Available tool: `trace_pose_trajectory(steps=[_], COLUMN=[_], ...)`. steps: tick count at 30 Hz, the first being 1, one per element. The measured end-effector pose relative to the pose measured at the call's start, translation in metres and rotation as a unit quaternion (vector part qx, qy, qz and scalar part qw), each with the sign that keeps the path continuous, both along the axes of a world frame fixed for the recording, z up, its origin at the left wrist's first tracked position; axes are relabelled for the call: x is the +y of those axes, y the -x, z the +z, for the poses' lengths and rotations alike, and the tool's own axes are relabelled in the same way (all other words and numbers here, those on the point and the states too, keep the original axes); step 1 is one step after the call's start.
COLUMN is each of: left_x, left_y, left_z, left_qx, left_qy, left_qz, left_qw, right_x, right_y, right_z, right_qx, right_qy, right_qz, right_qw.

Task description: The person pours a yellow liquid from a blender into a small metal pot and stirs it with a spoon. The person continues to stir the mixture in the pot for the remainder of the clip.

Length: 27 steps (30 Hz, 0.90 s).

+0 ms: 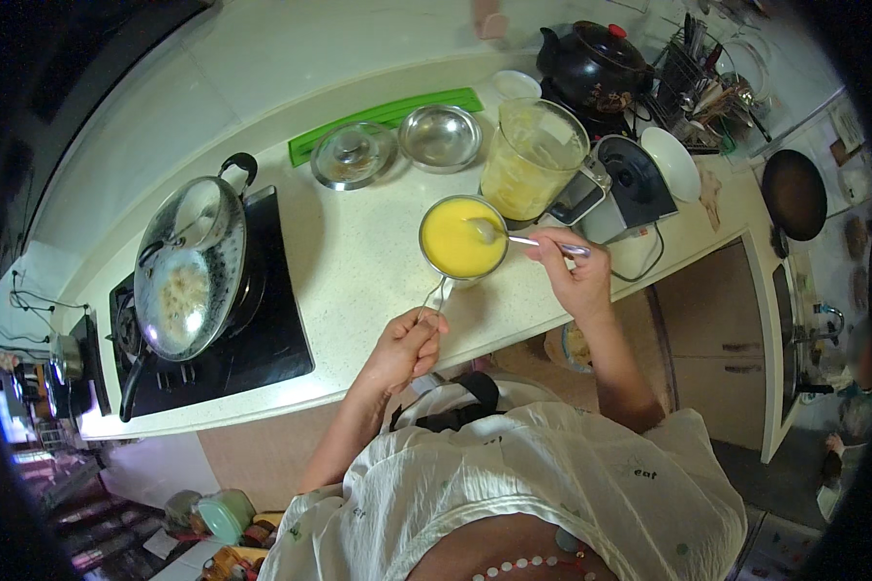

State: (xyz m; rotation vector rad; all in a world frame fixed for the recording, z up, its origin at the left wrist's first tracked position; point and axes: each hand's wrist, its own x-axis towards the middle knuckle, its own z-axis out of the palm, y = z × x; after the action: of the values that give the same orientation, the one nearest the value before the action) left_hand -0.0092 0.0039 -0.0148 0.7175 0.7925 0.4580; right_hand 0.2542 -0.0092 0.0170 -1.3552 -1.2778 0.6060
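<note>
A small steel pot of smooth yellow liquid rests at the middle of the counter. My left hand is closed round its wire handle, below the pot. My right hand grips the long handle of a metal spoon, whose head is dipped in the liquid. Just behind the pot stands a tall clear jug smeared with yellow residue, beside a black-and-steel appliance base.
A steel lid and steel bowl sit by a green strip. A lidded pan stands on the black hob. A dark kettle, white bowl and utensil rack occupy the back right.
</note>
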Motion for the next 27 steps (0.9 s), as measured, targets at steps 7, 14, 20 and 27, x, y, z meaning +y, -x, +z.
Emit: trace_pose_trajectory(steps=[7,14,20,27], left_x=[0.001,0.000,-0.001,-0.001], left_y=[0.001,0.000,0.000,0.000], left_z=[-0.004,-0.003,-0.004,-0.003], left_qx=[0.008,0.011,-0.002,0.009], left_qy=[-0.012,-0.024,-0.018,-0.004], left_qz=[-0.010,-0.013,-0.003,0.001], left_qw=[1.000,1.000,1.000,1.000], right_x=[0.005,0.008,0.009,0.016], right_y=[0.007,0.005,-0.008,-0.009], right_z=[0.008,0.009,0.018,0.020], right_qx=[-0.044,-0.049,-0.058,-0.048], right_qy=[-0.015,-0.004,0.042,0.057], right_qz=[0.016,0.031,0.019,0.028], right_qw=[0.999,0.998,0.997,0.997])
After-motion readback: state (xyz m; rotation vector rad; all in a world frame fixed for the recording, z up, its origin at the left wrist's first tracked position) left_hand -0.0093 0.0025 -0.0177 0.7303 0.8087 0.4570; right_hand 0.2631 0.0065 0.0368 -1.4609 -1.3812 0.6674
